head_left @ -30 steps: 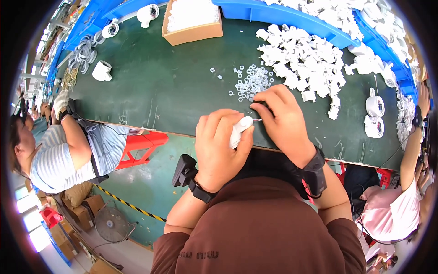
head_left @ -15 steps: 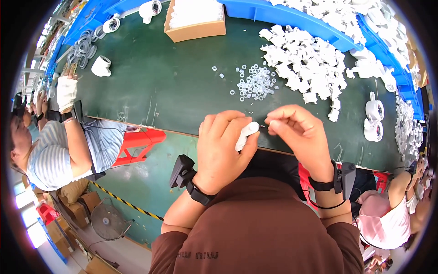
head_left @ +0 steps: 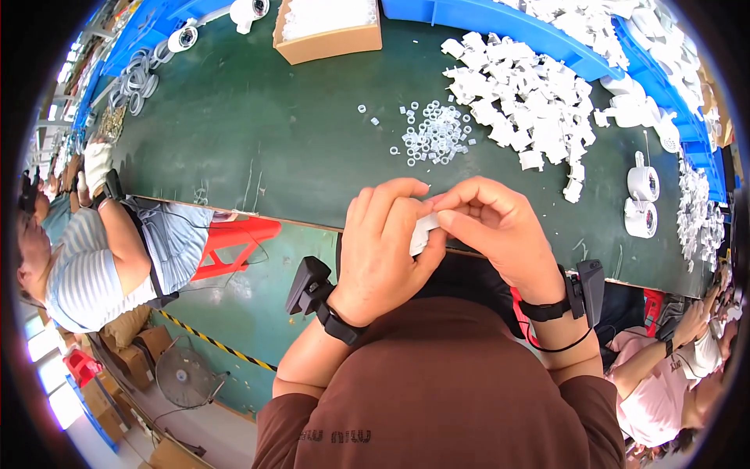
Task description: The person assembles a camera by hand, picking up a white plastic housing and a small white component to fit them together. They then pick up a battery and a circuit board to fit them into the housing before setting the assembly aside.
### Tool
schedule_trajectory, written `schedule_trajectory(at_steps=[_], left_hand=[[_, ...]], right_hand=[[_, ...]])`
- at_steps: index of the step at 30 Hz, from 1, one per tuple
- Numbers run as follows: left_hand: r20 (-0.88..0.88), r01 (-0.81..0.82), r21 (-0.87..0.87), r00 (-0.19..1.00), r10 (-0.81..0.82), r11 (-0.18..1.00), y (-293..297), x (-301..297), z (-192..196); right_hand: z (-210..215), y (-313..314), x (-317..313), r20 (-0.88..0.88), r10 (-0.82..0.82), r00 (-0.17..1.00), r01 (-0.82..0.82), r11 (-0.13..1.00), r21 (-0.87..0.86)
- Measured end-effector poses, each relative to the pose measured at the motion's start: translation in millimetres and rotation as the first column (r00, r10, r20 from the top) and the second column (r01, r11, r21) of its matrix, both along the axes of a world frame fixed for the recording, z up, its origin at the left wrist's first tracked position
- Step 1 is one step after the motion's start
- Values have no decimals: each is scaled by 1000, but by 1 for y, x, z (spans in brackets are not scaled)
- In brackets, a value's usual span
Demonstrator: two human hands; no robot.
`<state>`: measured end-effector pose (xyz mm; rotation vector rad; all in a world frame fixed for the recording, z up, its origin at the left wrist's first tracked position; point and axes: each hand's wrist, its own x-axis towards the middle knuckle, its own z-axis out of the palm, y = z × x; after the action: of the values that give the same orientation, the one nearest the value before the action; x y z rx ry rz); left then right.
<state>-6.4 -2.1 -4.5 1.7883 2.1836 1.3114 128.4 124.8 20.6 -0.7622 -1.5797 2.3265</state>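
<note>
My left hand (head_left: 381, 254) is closed around a small white plastic part (head_left: 422, 235), its thumb and fingers on either side and much of the part hidden. Against the upper end of that part, the thumb and fingers of my right hand (head_left: 500, 238) are pinched together. Whatever sits between those fingertips is too small and covered to name. Both hands are just over the near edge of the green table (head_left: 305, 156). Beyond them lies a loose pile of small clear plastic rings (head_left: 437, 134).
Right of the rings spreads a heap of white plastic pieces (head_left: 523, 98). Blue bins (head_left: 500, 30) and a cardboard box (head_left: 332, 45) line the far side. Two white camera-like housings (head_left: 643, 184) stand at right. A co-worker (head_left: 101, 258) sits at left, another (head_left: 648, 383) at right.
My right hand has moved left, and its fingertips now meet the end of the white part; before, a small gap lay between them. The view has shifted slightly.
</note>
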Motion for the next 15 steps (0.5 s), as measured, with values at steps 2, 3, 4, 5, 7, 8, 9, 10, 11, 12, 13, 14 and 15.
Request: schedule_trajectory(at_steps=[2, 3, 4, 5, 7, 8, 9, 10, 11, 12, 13, 14, 15], left_hand=[[6, -6, 9, 1000, 6, 1000, 1, 2, -2], [8, -16, 20, 1000, 15, 1000, 2, 3, -2], [3, -12, 21, 1000, 12, 1000, 2, 5, -1], [-6, -42, 42, 999, 42, 998, 2, 6, 0], [-10, -78, 61, 997, 79, 995, 2, 7, -3], [-2, -87, 89, 996, 87, 992, 2, 6, -6], [6, -97, 116, 995, 97, 989, 1, 5, -7], [6, -99, 116, 995, 99, 988, 1, 5, -8], [12, -92, 121, 996, 91, 988, 1, 5, -8], [20, -81, 128, 997, 79, 988, 1, 5, -9], [19, -82, 129, 997, 80, 988, 2, 4, -9], [28, -85, 126, 996, 82, 988, 2, 4, -8], [38, -86, 122, 996, 82, 989, 2, 4, -9]], right_hand=[[-2, -4, -2, 14, -28, 1000, 28, 999, -36], [-3, -6, -3, 25, -51, 998, 52, 996, -70], [-4, -8, -3, 21, -54, 998, 56, 996, -68], [-6, -9, -4, -1, -75, 997, 75, 996, -54], [-8, -9, -4, -19, -90, 996, 89, 995, -41], [-8, -8, -2, -46, -100, 994, 96, 992, -81], [-7, -8, -1, -71, -110, 991, 101, 988, -121], [-7, -7, -1, -71, -108, 992, 99, 988, -121], [-8, -7, 0, -62, -99, 993, 94, 993, -72], [-9, -7, 0, -52, -93, 994, 92, 995, -23], [-10, -7, -1, -53, -92, 994, 91, 996, -21], [-11, -6, -2, -47, -86, 995, 87, 996, 18], [-13, -7, -1, -38, -82, 996, 84, 995, 56]])
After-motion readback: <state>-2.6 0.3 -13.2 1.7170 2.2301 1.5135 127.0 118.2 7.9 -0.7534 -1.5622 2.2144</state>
